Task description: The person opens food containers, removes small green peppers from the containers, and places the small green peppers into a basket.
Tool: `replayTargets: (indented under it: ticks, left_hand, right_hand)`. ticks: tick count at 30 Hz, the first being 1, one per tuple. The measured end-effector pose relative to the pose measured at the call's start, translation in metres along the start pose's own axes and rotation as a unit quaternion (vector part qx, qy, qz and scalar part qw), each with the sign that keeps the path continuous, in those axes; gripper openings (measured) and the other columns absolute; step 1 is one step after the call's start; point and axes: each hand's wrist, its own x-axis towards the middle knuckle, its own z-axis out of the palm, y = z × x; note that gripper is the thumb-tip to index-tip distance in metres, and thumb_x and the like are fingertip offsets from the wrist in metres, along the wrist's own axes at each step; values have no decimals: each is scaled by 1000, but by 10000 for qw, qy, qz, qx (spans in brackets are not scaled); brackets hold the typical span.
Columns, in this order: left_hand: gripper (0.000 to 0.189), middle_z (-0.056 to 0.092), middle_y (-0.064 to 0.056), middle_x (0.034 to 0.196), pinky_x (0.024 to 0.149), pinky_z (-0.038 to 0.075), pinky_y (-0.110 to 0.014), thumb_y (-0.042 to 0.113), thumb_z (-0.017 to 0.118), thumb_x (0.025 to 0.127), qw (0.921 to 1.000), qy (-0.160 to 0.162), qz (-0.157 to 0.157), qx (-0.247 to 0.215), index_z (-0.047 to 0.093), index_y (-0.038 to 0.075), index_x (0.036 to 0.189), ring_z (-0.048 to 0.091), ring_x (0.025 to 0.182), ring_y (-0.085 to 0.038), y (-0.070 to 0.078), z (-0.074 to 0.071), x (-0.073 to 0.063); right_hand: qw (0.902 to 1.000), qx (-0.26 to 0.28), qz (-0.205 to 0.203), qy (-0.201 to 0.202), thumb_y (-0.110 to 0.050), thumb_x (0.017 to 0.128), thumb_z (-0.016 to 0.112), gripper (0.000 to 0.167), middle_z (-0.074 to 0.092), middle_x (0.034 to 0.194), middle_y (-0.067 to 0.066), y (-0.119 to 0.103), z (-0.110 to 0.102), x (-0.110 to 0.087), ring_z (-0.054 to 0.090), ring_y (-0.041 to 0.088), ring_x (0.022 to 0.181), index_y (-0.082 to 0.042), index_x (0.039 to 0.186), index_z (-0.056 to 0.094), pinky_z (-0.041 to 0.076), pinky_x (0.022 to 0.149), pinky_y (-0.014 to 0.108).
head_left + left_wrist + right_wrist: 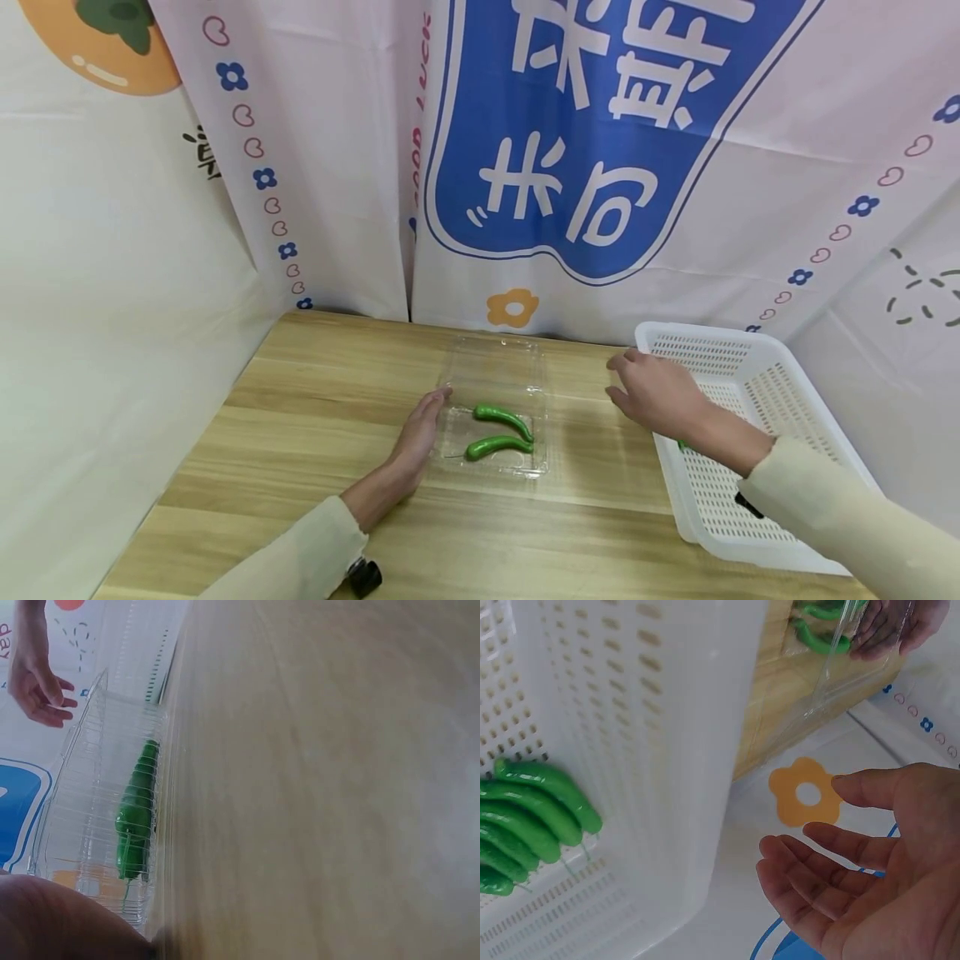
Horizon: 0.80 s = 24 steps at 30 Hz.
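Two green chili peppers [498, 447] lie side by side in the bottom half of a clear plastic clamshell box [542, 462], whose lid [495, 362] is folded back toward the wall. Against the box's left side rests my left hand [414, 437], fingers extended; the left wrist view shows part of this hand [60, 919] near the box wall. My right hand [660, 396] hovers over the left rim of a white basket [670, 492]. Its fingers are loosely bent and hold nothing, as the right wrist view shows. Several more green chili peppers [544, 799] lie inside the basket.
The wooden table [300, 417] meets a printed cloth [352, 208] hanging at its back edge. White cloth also hangs at the left and right sides. The perforated basket takes up the table's right end, with bare wood between it and the box.
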Motion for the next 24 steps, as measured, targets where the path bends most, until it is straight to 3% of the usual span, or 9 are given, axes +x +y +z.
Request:
replayTargets:
  ticks: [9,17,24]
  left_hand:
    - [56,19,-17,175,129,7,-66,38,24,117,10000,-9,-2,12,31,10,166,7,162,-43,0,0,0]
    - [56,19,-17,175,129,8,-66,38,24,117,10000,-12,19,7,31,10,166,8,162,-43,0,1,2]
    - [56,18,-18,175,128,7,-68,37,24,117,10000,-29,38,-28,31,9,165,7,162,-44,0,1,1]
  right_hand:
    - [9991,-111,-390,151,-17,91,83,29,70,97,11,-27,4,7,71,30,73,-2,113,74,57,50,42]
    - [9974,-158,-698,20,-18,91,83,32,72,100,12,-43,9,11,72,29,81,0,115,74,60,58,39]
    - [9959,-188,-870,-186,-21,92,82,31,72,101,10,-59,11,15,73,28,85,-3,116,74,59,57,39]
